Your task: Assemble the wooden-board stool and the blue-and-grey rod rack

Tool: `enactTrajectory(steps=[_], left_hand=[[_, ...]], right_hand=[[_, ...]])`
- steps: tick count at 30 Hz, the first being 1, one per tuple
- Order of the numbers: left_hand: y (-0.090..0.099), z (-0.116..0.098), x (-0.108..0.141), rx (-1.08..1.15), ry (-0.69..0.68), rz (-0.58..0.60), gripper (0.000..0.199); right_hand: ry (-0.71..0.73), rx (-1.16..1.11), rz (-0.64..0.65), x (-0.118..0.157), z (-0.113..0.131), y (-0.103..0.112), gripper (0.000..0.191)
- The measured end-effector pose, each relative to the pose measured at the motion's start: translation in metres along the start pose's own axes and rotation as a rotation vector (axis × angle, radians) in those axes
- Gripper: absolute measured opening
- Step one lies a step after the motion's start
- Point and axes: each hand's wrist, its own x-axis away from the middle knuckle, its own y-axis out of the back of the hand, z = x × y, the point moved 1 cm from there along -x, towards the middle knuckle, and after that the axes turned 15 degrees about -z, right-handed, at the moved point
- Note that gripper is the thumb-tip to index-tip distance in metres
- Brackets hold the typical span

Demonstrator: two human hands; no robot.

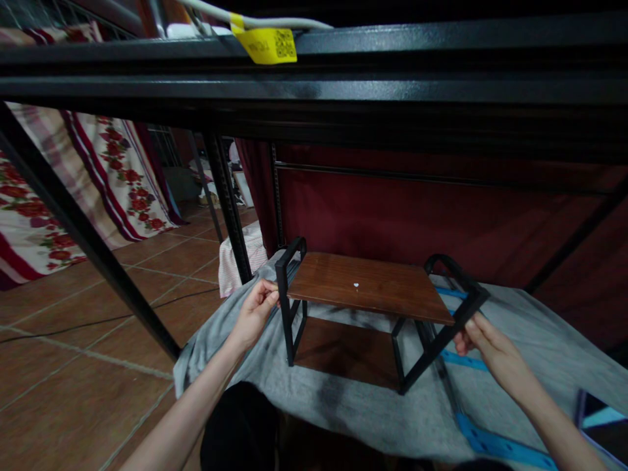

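Note:
A small two-tier shelf (373, 282) with brown wood-look boards and black metal side frames stands on a grey cloth (338, 409). Its right side frame leans outward. My left hand (258, 309) is closed at the left side frame, thumb and fingers pinched against its outer edge. On the other side, my right hand (483, 337) grips the right side frame below its upper corner, with some fingers hidden behind the metal. A small white spot shows on the upper board. The lower board (348, 350) lies in shadow between the frames.
A black metal beam (314, 88) with a yellow tag (267, 44) crosses overhead; a slanted post (93, 242) stands left. Blue slotted parts (500, 445) and a dark flat object (603, 422) lie at right. A dark red curtain (417, 216) hangs behind. A cable (108, 319) runs across the tiled floor.

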Motion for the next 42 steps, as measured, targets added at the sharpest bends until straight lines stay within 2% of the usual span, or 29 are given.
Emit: enactTrajectory(steps=[6, 17, 25, 30, 36, 42], left_hand=[[-0.003, -0.006, 0.002, -0.079, -0.106, -0.011, 0.015], [-0.001, -0.008, -0.002, -0.063, 0.038, -0.025, 0.019], [-0.007, -0.019, 0.003, 0.085, 0.079, -0.091, 0.024], [-0.008, -0.02, 0.006, -0.007, 0.125, -0.082, 0.023], [-0.002, -0.014, 0.003, -0.109, 0.079, -0.123, 0.025], [0.001, -0.013, -0.002, -0.141, 0.072, -0.106, 0.03]], right_hand=[[0.0, 0.016, -0.029, 0.0, -0.003, 0.005, 0.034], [0.024, 0.051, -0.043, 0.003, -0.006, 0.003, 0.038], [0.022, 0.055, -0.046, 0.003, -0.002, 0.001, 0.037], [0.024, 0.047, -0.053, 0.004, 0.003, 0.001, 0.037], [0.031, 0.031, -0.051, 0.005, 0.008, -0.002, 0.038], [0.015, 0.01, -0.071, 0.005, 0.009, -0.004, 0.039]])
